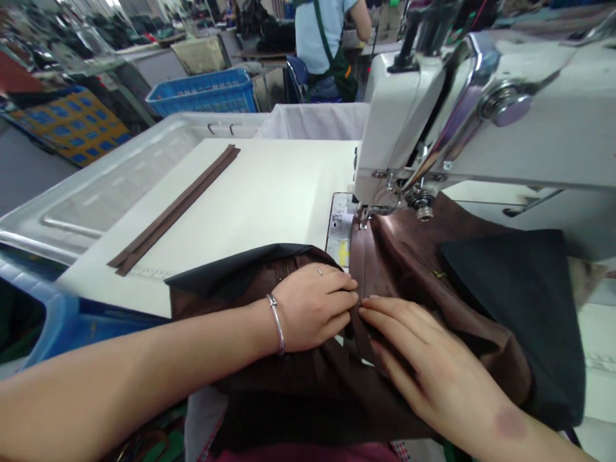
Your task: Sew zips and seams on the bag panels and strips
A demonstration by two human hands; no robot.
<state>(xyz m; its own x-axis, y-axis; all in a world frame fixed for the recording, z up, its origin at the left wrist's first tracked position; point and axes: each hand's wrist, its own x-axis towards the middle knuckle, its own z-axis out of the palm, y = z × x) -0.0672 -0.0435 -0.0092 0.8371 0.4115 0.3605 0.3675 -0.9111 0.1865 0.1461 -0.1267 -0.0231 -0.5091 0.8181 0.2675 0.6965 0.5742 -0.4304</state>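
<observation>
A large piece of brown leather-like material (404,247) with black backing lies bunched under the needle and presser foot (363,221) of a sewing machine (553,122). A straight seam runs down it toward me. My left hand (315,307) is closed over a fold of this material, left of the seam, its thumb hidden. On the other side of the seam, my right hand (418,350) rests on the material with fingers stretched out, tips at the seam's edge. The fingertips of both hands almost meet, just in front of the metal needle plate (341,224).
Two brown strips (176,208) lie on the white sewing table (269,192). Beyond its left edge stands a translucent plastic bin (62,192). Blue baskets (205,90) and a seated person (320,42) are behind. The machine head overhangs the right side.
</observation>
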